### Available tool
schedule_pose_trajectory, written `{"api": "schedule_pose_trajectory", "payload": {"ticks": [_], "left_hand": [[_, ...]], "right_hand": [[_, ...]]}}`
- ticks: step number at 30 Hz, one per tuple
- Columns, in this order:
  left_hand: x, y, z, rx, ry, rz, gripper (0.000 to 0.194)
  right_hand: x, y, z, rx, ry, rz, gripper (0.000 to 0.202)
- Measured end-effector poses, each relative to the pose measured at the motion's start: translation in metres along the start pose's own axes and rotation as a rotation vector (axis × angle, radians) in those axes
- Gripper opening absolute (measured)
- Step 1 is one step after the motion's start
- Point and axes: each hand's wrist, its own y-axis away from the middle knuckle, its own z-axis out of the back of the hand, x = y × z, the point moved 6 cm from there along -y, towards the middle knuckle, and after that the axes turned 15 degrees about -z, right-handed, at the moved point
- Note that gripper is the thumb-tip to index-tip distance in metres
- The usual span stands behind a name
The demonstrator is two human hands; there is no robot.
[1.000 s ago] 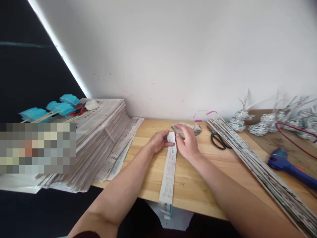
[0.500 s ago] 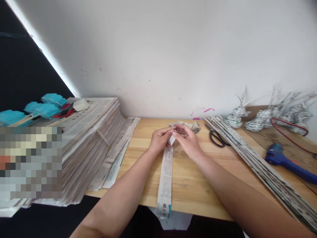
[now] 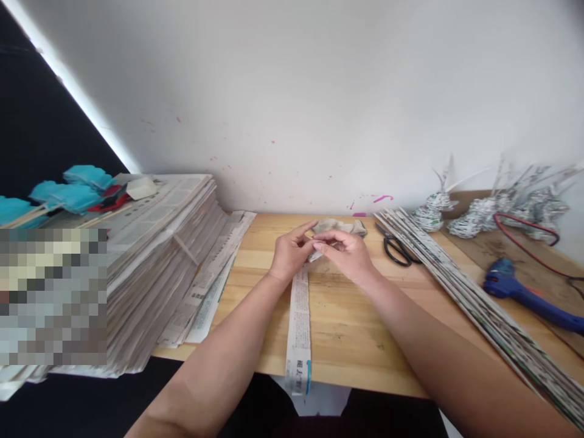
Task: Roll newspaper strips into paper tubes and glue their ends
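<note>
A long newspaper strip [image 3: 300, 322] lies across the wooden table [image 3: 356, 328], its near end hanging over the front edge. Its far end rises into my two hands, where it looks folded or rolled. My left hand [image 3: 292, 248] pinches that end between thumb and fingers, with the index finger stretched forward. From the other side my right hand [image 3: 344, 252] pinches the same end, fingertips meeting those of the left. The fingers partly hide the paper there. Just behind the hands lies a crumpled greyish cloth [image 3: 342, 227].
On the left stands a tall newspaper stack [image 3: 168, 243], with loose sheets [image 3: 210, 286] beside it. To the right are black scissors [image 3: 396, 249], a bundle of rolled paper sticks [image 3: 474, 310], a blue glue gun [image 3: 524, 292] and several woven paper figures [image 3: 431, 210].
The strip's held end is now turned lower between my fingertips, and the strip has shifted slightly left. My left index finger has straightened forward. The whole view has shifted slightly.
</note>
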Motion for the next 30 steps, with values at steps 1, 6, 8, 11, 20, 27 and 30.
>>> {"api": "schedule_pose_trajectory", "payload": {"ticks": [1,6,8,11,20,27,30], "left_hand": [[0.0,0.0,0.001,-0.002,-0.03,-0.012,0.05],[-0.001,-0.001,0.004,0.007,-0.159,-0.058,0.045],[-0.005,-0.002,0.004,0.013,-0.209,-0.089,0.043],[-0.009,-0.001,0.004,0.023,-0.266,-0.101,0.042],[-0.01,0.0,0.002,0.04,-0.303,-0.102,0.044],[-0.005,-0.001,-0.003,0.014,-0.101,-0.009,0.052],[-0.003,0.0,-0.004,0.027,-0.036,0.033,0.054]], "right_hand": [[0.001,0.0,0.001,-0.021,0.017,0.009,0.023],[-0.003,-0.001,0.004,-0.041,-0.015,-0.005,0.023],[-0.009,-0.004,0.004,-0.029,-0.077,-0.053,0.023],[-0.019,-0.008,0.005,-0.021,-0.145,-0.143,0.024],[-0.02,-0.007,0.008,-0.108,-0.03,-0.118,0.019],[-0.002,0.004,0.01,-0.227,0.156,0.041,0.016],[-0.002,0.005,0.009,-0.218,0.129,0.042,0.017]]}}
